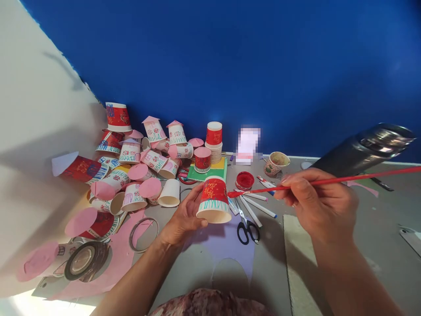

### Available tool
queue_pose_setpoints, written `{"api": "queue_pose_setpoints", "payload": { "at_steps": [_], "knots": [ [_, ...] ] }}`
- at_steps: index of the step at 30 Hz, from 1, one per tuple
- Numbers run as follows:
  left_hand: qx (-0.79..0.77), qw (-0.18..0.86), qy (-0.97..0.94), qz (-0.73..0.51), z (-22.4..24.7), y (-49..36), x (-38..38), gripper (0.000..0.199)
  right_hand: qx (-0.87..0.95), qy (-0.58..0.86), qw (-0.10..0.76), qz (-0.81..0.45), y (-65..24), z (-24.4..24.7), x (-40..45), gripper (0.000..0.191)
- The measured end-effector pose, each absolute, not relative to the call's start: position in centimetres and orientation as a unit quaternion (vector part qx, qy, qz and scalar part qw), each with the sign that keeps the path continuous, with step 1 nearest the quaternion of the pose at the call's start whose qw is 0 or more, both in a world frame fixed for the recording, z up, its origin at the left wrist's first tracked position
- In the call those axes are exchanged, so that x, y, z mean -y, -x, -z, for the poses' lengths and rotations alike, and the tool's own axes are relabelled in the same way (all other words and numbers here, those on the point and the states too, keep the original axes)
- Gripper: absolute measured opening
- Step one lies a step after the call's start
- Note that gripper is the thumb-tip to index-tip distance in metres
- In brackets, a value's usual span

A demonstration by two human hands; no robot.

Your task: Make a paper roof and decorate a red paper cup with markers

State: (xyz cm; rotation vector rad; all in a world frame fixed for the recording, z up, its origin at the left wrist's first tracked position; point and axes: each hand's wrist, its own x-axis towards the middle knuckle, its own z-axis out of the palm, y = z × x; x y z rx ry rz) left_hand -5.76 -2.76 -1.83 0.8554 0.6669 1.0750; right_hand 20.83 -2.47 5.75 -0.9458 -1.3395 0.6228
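Observation:
My left hand (186,215) is closed round a paper cup (213,199), held upside down with its open rim tilted toward me. The cup is red on its upper part, with gold characters, and white below with green zigzag strokes. In my right hand (317,202) is a long red paintbrush (263,189), gripped like a pen. Its tip meets the right side of the cup, or lies very close to it. A small pot of red paint (245,180) stands open behind the brush.
Many decorated paper cups (131,151) with pink paper tops are heaped at the left. Black-handled scissors (247,231), white markers (251,211) and purple paper (230,245) lie ahead. A dark metal flask (355,151) and a cloth (297,250) are at right. Tape rolls (86,260) sit at left.

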Motion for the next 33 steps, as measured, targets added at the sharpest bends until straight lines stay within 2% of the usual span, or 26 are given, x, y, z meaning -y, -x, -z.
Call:
{"api": "queue_pose_setpoints", "payload": {
  "at_steps": [6,9,16,24,33],
  "knots": [
    [-0.257,0.79,-0.301,-0.469,2.3,5.4,3.5,0.074,0.58,0.402,0.65,-0.283,-20.5,-5.7,2.3,0.017],
    [-0.221,0.818,-0.284,-0.449,2.8,5.1,3.7,0.075,0.564,0.404,0.664,-0.279,-20.5,-5.5,2.3,0.016],
    [-0.197,0.848,-0.251,-0.422,3.5,4.8,4.0,0.069,0.587,0.401,0.64,-0.291,-19.5,-5.4,2.9,0.017],
    [-0.194,0.849,-0.248,-0.425,3.8,4.7,3.9,0.058,0.596,0.404,0.624,-0.303,-19.3,-5.3,2.9,0.018],
    [-0.206,0.848,-0.229,-0.432,3.7,4.6,4.1,0.06,0.611,0.407,0.611,-0.297,-19.0,-5.1,2.9,0.018]
  ]
}}
